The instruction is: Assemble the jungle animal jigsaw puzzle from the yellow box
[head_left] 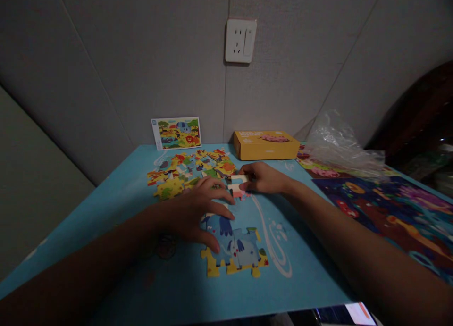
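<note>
My right hand [264, 177] pinches a pale cream and pink jigsaw piece [238, 187] above the middle of the table. Reaching in from the left, my left hand [203, 210] has its fingers spread over a joined section of jigsaw [240, 250] that shows blue elephants on a yellow edge. The left fingers partly cover the section's upper left; whether they touch it I cannot tell. Just beyond both hands lies a spread of loose jigsaw pieces [173, 187], mostly yellow, green and orange, some overlapping.
A picture card [179, 132] of animals leans against the wall at the back. Right of it stands a yellow box [267, 146]. Crumpled clear plastic [341, 144] and a dark blue picture puzzle [385, 222] lie on the right. A phone [345, 314] shows below the table's front edge.
</note>
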A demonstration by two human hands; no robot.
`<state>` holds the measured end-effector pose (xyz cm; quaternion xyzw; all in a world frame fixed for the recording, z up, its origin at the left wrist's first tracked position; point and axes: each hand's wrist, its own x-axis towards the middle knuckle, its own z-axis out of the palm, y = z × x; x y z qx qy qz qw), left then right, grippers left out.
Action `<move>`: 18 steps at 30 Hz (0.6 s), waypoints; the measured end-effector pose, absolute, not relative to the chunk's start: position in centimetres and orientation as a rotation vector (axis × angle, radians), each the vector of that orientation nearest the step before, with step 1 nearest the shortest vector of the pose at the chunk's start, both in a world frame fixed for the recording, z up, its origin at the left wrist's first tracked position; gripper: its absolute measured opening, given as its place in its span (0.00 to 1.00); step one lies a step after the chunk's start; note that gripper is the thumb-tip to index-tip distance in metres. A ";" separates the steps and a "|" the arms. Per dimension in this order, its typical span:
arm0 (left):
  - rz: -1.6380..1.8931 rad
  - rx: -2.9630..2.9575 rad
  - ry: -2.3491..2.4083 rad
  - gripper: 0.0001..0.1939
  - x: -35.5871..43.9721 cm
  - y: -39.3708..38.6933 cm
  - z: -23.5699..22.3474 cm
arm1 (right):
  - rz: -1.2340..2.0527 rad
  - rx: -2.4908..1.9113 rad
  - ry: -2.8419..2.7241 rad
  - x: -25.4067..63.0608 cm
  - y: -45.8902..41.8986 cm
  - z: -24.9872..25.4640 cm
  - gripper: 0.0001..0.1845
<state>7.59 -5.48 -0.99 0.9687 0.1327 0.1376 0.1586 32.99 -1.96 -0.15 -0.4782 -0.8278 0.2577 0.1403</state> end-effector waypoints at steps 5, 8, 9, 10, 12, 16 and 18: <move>0.330 2.689 0.360 0.27 7.9 -5.8 -0.8 | 0.654 -1.366 -2.429 33.3 -1.8 -0.2 0.08; 0.315 2.658 0.348 0.23 7.7 -5.6 -0.8 | 0.930 -1.247 -2.352 33.6 -1.9 -0.1 0.10; 0.314 2.653 0.349 0.23 7.7 -5.6 -0.8 | 1.054 -1.185 -2.318 33.6 -2.0 0.0 0.12; 0.319 2.650 0.353 0.22 7.6 -5.5 -0.9 | 1.166 -1.125 -2.295 33.6 -2.1 0.0 0.13; 0.326 2.649 0.371 0.22 7.6 -5.4 -1.1 | 1.345 -1.034 -2.316 33.3 -2.5 0.1 0.15; 0.325 2.646 0.383 0.21 7.5 -5.2 -1.4 | 1.555 -1.024 -2.499 32.3 -3.4 0.2 0.15; 0.327 2.645 0.379 0.20 7.5 -5.2 -1.4 | 1.563 -1.056 -2.532 32.0 -3.7 0.2 0.14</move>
